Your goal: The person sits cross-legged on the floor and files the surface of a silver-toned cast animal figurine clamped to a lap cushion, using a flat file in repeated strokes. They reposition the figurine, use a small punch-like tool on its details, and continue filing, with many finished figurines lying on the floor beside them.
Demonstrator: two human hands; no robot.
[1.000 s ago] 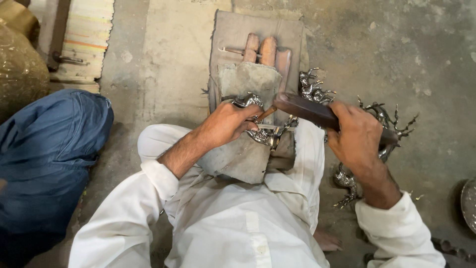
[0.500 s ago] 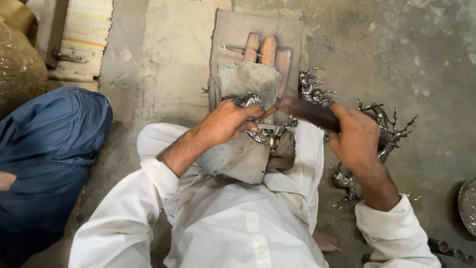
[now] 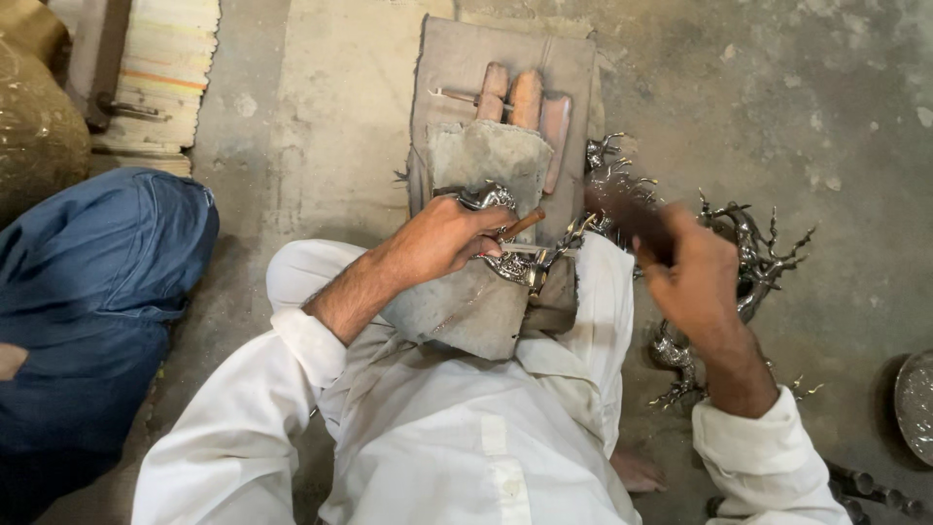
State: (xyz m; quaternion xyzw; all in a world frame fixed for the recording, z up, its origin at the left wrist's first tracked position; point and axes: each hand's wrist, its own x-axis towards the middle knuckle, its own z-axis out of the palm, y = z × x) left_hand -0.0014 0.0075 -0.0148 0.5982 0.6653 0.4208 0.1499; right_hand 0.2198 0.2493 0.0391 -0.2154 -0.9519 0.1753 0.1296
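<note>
A silvery branch-shaped metal piece (image 3: 515, 255) and a thin brown punch (image 3: 523, 224) are gripped together in the left hand (image 3: 449, 238), pressed down on the grey cloth pad (image 3: 486, 165) that is draped over the lap. The right hand (image 3: 695, 277) is clenched around a dark wooden-handled tool (image 3: 632, 209), blurred, raised just to the right of the pad. Beyond the pad's far edge, several wooden-handled tools (image 3: 525, 102) are laid side by side on a flat board (image 3: 457, 58). More silvery branch pieces (image 3: 758, 253) are heaped on the concrete floor (image 3: 321, 117) at the right. A blue-clothed person (image 3: 97, 292) is seated near the left edge.
</note>
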